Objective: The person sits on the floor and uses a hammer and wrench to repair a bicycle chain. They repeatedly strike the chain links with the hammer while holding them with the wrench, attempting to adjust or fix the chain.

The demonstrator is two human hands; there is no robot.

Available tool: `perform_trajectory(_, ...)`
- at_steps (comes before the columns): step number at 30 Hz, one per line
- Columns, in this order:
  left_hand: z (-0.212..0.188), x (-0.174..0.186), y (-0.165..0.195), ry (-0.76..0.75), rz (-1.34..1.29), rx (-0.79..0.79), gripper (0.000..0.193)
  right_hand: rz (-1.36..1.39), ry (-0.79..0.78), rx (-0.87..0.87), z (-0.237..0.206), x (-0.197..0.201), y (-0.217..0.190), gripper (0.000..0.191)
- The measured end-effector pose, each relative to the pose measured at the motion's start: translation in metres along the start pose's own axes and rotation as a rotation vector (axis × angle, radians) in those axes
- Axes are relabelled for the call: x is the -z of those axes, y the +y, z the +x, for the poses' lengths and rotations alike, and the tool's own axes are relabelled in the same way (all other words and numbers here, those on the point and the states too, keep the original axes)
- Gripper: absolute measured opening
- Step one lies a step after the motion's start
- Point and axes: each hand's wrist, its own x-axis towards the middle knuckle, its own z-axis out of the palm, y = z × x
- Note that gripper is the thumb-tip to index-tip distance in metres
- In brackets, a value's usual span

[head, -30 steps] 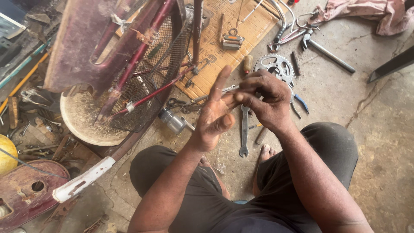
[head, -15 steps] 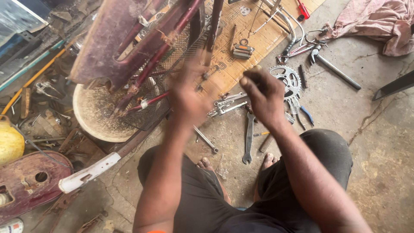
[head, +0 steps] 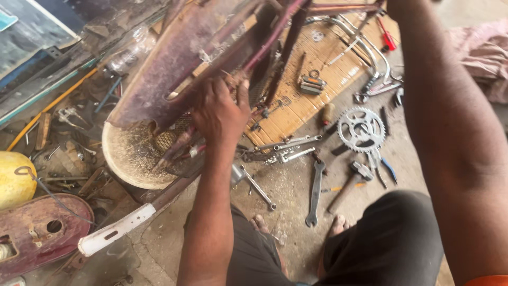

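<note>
Knuckles up, your left hand (head: 219, 114) closes round the maroon frame (head: 174, 58); its tubes slant from lower left to upper right, above the round pan (head: 124, 159). Your right arm (head: 450, 132) reaches up out of view, so its grip cannot be told. Spanners (head: 316, 193) and a sprocket (head: 361, 128) lie on the concrete floor (head: 291, 185).

Right hand cut off by top edge; left hand (head: 219, 114) fingertips hidden behind maroon frame (head: 174, 58).
</note>
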Motion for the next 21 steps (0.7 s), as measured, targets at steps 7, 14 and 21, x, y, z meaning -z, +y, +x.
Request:
perform_trajectory(7, 0.002, -0.004, 0.003, -0.037, 0.042, 0.057, 0.041, -0.113, -0.052, -0.077, 0.024, -0.055, -0.015, 0.024)
perform_trajectory(14, 0.0, -0.01, -0.001, 0.004, 0.074, 0.013, 0.039, -0.11, -0.019, -0.112, 0.013, -0.077, -0.001, 0.022)
perform_trajectory(21, -0.003, -0.014, -0.006, 0.018, 0.04, -0.027, 0.038, 0.236, 0.228, -0.087, -0.011, -0.096, 0.018, 0.021)
